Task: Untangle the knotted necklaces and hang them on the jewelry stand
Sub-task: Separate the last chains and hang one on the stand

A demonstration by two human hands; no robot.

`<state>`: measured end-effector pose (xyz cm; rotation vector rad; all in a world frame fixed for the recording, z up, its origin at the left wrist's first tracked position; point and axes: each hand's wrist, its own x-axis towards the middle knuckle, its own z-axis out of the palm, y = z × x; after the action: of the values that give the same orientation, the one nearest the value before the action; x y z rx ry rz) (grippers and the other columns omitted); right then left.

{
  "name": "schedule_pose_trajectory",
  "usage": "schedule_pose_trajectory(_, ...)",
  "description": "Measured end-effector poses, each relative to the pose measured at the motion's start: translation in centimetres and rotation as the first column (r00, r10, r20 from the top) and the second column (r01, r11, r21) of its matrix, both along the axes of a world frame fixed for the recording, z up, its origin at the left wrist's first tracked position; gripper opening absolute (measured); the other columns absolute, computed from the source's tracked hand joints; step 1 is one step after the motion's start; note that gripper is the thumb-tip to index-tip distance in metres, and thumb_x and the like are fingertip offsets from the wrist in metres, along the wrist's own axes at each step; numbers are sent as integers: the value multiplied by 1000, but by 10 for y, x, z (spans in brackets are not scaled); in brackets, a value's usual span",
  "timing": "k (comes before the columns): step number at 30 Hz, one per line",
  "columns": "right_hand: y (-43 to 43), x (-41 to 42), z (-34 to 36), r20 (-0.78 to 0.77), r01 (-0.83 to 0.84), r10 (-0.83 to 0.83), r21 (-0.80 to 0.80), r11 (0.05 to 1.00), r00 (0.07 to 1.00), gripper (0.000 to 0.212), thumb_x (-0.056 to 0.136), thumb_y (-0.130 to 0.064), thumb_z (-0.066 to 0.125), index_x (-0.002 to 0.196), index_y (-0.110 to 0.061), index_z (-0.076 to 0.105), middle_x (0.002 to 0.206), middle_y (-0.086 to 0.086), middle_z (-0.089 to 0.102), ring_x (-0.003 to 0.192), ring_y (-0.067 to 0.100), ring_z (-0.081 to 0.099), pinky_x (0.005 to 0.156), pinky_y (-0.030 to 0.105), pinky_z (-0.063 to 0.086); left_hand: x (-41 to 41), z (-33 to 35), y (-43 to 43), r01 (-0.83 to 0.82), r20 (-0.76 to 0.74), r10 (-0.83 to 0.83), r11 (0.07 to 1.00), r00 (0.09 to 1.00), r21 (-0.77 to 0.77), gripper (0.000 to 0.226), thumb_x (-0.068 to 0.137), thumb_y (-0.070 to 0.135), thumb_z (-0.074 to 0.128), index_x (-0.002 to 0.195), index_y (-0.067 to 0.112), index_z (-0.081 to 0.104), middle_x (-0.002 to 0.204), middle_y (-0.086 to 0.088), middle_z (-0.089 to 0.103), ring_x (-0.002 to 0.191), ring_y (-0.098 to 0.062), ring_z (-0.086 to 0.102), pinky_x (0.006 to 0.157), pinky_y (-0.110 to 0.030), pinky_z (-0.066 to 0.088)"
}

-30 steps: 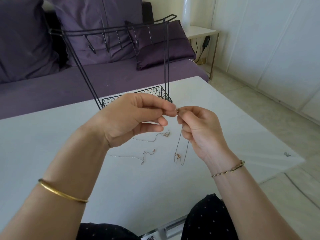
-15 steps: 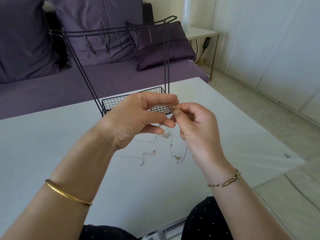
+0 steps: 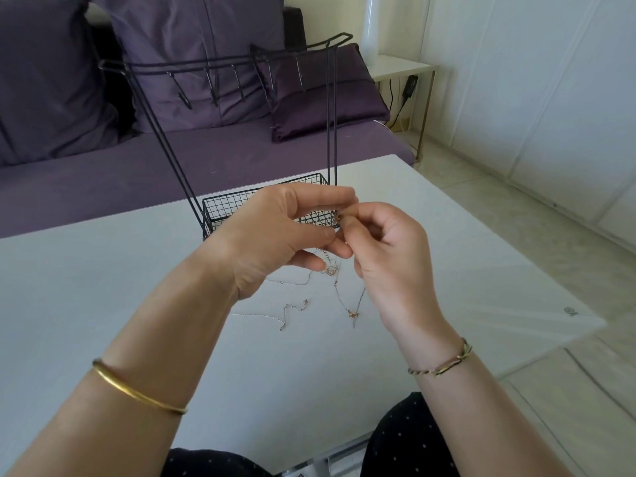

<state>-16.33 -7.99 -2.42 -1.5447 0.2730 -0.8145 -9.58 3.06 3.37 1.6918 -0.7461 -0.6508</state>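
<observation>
Now both hands meet above the jewelry stand's basket (image 3: 265,208): left hand (image 3: 278,235) and right hand (image 3: 385,256) pinch one thin necklace (image 3: 351,306), fingertips touching.

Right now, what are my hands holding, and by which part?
The left hand and right hand both pinch one thin necklace at its top end, between fingertips; the rest hangs below.

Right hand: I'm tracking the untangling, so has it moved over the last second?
Yes, the right hand went slightly left in view: its fingers now overlap the right corner of the jewelry stand basket; a second ago they sat to its right.
</observation>
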Motion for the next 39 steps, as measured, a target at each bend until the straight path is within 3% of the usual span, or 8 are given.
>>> schedule_pose_trajectory(14,-4,1,-4,-86,21,-26,-58,998,996,19,89,-4,57,76,-17,62,48,-16,53,42,2,45,46,10,32,-1,2,1,-34,27,33,999,999,40,46,86,-11,57,119,20,65,116,11,68,75,-10,71,51,-15,48)
schedule_pose_trajectory(17,-7,3,-4,-118,32,-48,-137,990,992,13,88,-6,59,81,-15,65,59,-14,61,54,0,55,51,9,38,-2,3,-1,-82,57,79,996,995,38,43,86,-11,57,116,17,66,113,8,69,71,-9,71,53,-15,50)
schedule_pose_trajectory(22,-25,23,28,-161,-30,-30,-354,935,986,7,84,-15,66,79,-14,70,71,-6,68,68,5,61,62,16,44,16,24,-6,-290,395,222,950,891,120,27,86,-1,59,102,18,68,75,8,70,51,1,63,42,-8,41)
schedule_pose_trajectory(25,-43,48,66,-167,-55,-36,-513,857,985,8,81,-18,71,74,-21,69,68,-14,64,63,-2,57,60,10,41,37,50,-13,-337,618,150,921,772,197,8,81,9,68,84,15,72,67,1,72,62,-9,70,62,-20,55)
schedule_pose_trajectory(27,-53,67,90,-156,-56,-44,-588,807,987,5,81,-17,71,77,-20,70,68,-15,61,61,-3,53,61,12,40,55,68,-19,-363,696,131,910,706,198,13,82,6,63,73,13,70,65,-5,72,60,-13,70,68,-22,57)
schedule_pose_trajectory(33,-76,125,128,-87,-7,-62,-636,772,994,8,87,-14,66,88,-9,73,67,-15,55,60,-2,48,57,12,37,102,101,-40,-372,393,322,927,861,56,17,95,4,55,79,7,58,72,-11,66,47,-7,62,53,-21,57)
schedule_pose_trajectory(36,-85,156,122,-73,44,-122,-658,752,990,13,88,-10,62,90,-2,71,65,-11,54,62,7,52,64,21,46,126,98,-47,-458,516,374,888,771,40,24,94,-1,51,73,9,57,67,-11,63,50,-13,63,52,-23,58)
schedule_pose_trajectory(39,-90,183,108,-93,90,-215,-700,709,972,15,88,-8,55,87,-3,69,73,2,61,79,27,64,78,41,53,144,88,-57,-580,770,334,813,543,56,22,88,0,52,78,14,65,79,-10,68,74,-27,68,65,-35,57)
